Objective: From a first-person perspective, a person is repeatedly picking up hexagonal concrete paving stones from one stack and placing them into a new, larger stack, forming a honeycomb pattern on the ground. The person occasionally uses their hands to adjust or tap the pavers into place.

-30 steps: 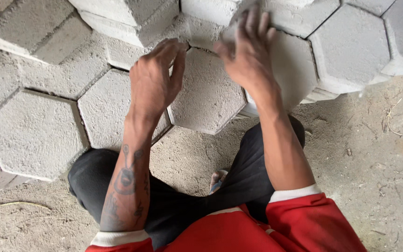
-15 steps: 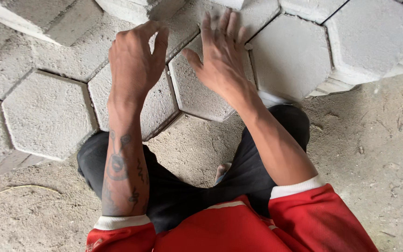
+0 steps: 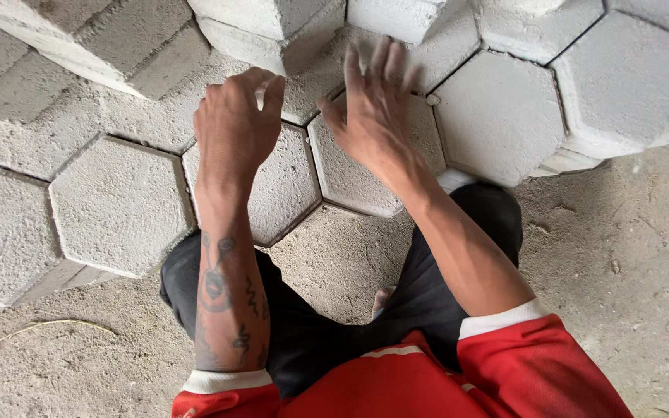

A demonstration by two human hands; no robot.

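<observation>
Both hands over the laid hexagonal pavers, nothing held in either. Left hand [image 3: 235,124]: fingers curled loosely, narrow, hovering over the joint at the far edge of the left-centre paver [image 3: 272,190]; can't tell if the fingertips touch it. Right hand [image 3: 373,116]: fingers spread wide, palm down on or just above the right-centre paver [image 3: 350,174], fingertips reaching its far edge near the stacked blocks [image 3: 272,27].

The two pavers sit side by side, edges touching, near edge of the paved patch, directly in front of the knees. Another paver [image 3: 121,205] lies to the left, one more [image 3: 501,116] to the right, same tight honeycomb fit. Loose blocks are stacked on the far row. Sandy ground [image 3: 629,263] near and right. Person crouched, black trousers, red shirt with white cuffs, tattooed left forearm.
</observation>
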